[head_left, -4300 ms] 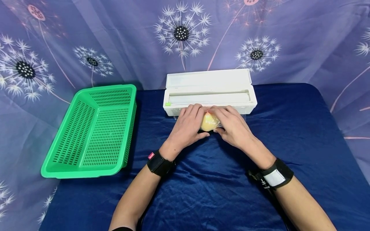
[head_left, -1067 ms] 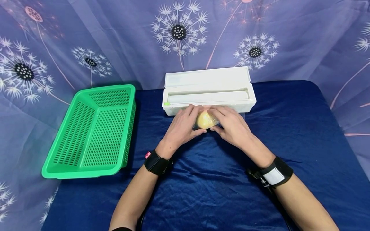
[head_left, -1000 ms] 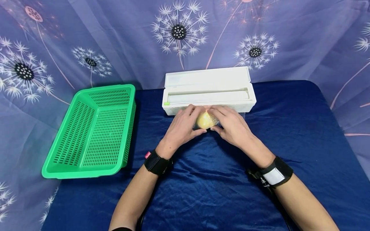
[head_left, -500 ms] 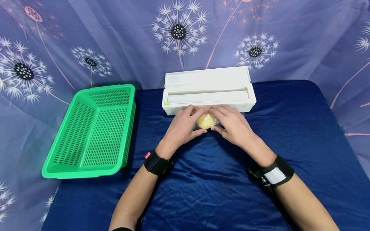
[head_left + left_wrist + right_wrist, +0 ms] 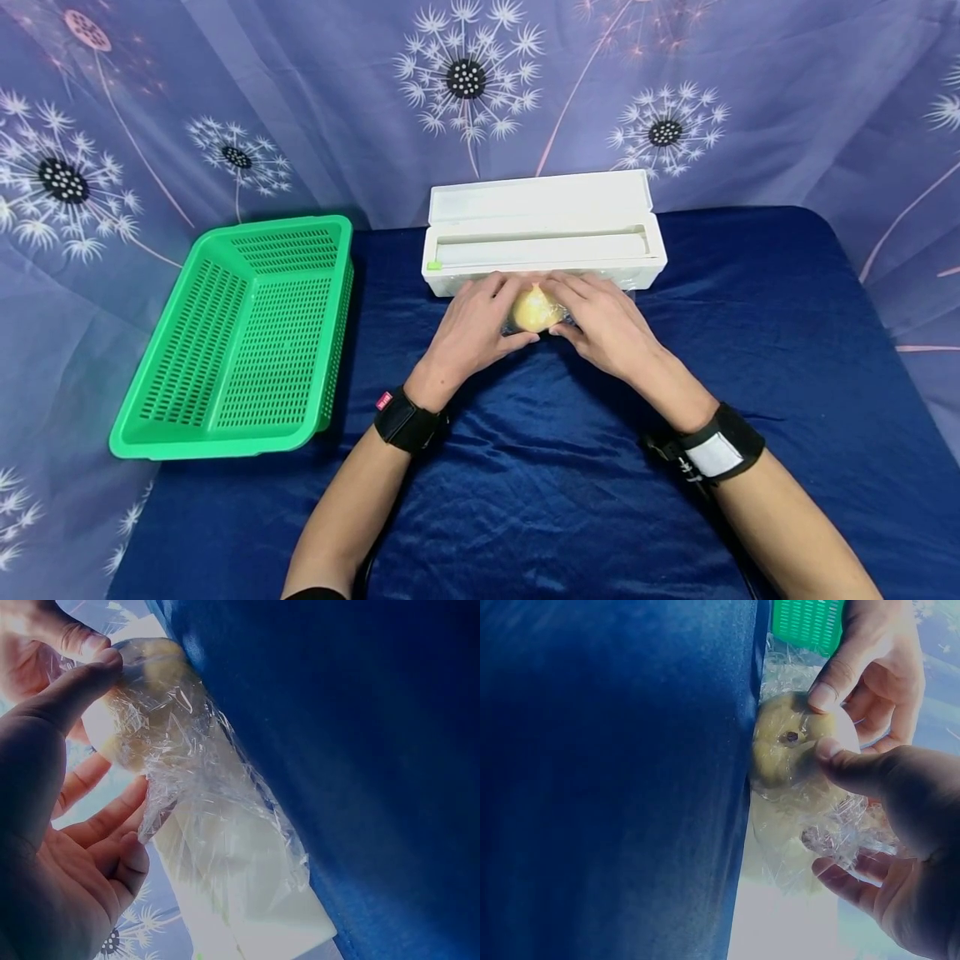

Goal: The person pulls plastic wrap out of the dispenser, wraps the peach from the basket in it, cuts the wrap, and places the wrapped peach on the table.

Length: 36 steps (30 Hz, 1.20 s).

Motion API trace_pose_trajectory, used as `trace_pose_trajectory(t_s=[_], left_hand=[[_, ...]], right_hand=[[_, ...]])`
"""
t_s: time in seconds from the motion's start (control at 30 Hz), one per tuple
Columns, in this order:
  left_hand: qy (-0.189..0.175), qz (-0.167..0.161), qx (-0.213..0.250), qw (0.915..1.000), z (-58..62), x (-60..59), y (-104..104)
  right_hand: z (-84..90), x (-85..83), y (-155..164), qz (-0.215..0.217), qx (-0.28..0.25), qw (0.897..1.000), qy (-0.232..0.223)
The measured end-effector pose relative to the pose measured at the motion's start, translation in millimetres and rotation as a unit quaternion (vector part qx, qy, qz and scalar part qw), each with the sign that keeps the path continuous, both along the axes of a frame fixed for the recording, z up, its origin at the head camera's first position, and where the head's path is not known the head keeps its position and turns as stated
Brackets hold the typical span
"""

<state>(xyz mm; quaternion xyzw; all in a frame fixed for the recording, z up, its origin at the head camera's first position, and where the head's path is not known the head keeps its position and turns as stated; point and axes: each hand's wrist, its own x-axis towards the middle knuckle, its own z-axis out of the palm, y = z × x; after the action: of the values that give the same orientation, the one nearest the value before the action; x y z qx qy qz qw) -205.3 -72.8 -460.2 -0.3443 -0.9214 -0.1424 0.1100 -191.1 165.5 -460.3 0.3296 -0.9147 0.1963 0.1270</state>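
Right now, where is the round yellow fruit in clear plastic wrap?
In the head view the round yellow fruit sits mid-table on the blue cloth, held between left hand and right hand, just before the white wrap dispenser box.

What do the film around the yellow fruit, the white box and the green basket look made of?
Film: thin clear plastic wrap, glossy, crinkled, see-through to the yellow fruit.
White box: probably rigid plastic, smooth matte, moulded edges.
Green basket: moulded plastic, slightly shiny, slotted walls.
Both hands press the film on the fruit.

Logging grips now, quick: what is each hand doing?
Left hand: grips the film-wrapped yellow fruit.
Right hand: grips the same fruit.
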Motion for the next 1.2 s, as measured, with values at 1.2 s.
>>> trace_pose_trajectory(t_s=[1.2], left_hand=[[0.045,-0.017,-0.026,0.9985,0.7,0.2,2.9]], right_hand=[[0.2,2.7,-2.0,-0.002,0.044,0.999,0.002]])
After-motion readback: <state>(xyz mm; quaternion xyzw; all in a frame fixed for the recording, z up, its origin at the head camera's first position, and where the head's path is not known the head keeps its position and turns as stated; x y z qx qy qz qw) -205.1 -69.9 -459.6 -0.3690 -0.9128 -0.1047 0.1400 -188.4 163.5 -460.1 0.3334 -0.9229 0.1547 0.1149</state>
